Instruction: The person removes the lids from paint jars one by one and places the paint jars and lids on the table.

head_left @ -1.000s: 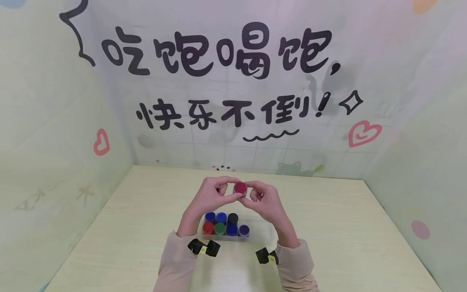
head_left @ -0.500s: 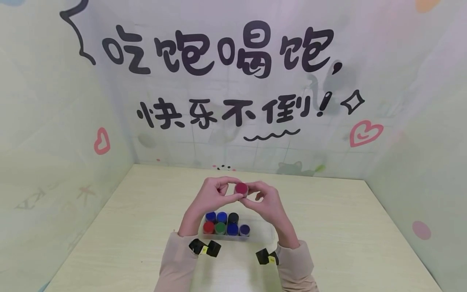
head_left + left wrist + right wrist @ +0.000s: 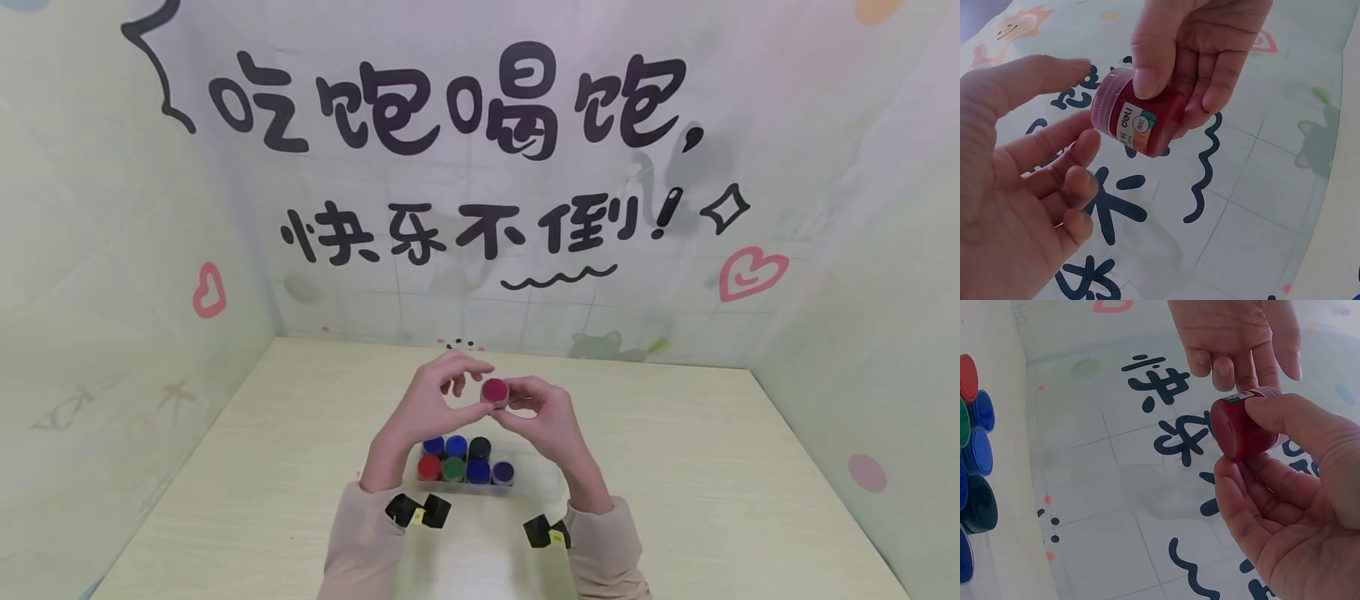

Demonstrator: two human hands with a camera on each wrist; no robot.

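Observation:
A small red paint jar (image 3: 494, 392) with a translucent ridged lid (image 3: 1109, 103) is held in the air above the table. My right hand (image 3: 543, 412) grips its body between thumb and fingers; in the right wrist view the jar (image 3: 1241, 428) has its base facing left. My left hand (image 3: 435, 400) is at the lid end, with fingers spread and loosely bent. In the left wrist view, the left hand (image 3: 1016, 181) has its thumb and fingers on either side of the lid; whether a fingertip touches it I cannot tell. The label (image 3: 1137, 127) reads "deli".
Below the hands, a clear plastic tray (image 3: 540, 475) holds several paint jars, among them a red jar (image 3: 428, 468), a green jar (image 3: 452, 469) and a black jar (image 3: 479, 450). The pale wooden table (image 3: 712, 483) meets printed fabric walls (image 3: 480, 308) at the back and sides.
The left hand has loosened from the jar: its index finger has lifted off and its fingers have spread. The right hand keeps hold of the jar, nearly in place.

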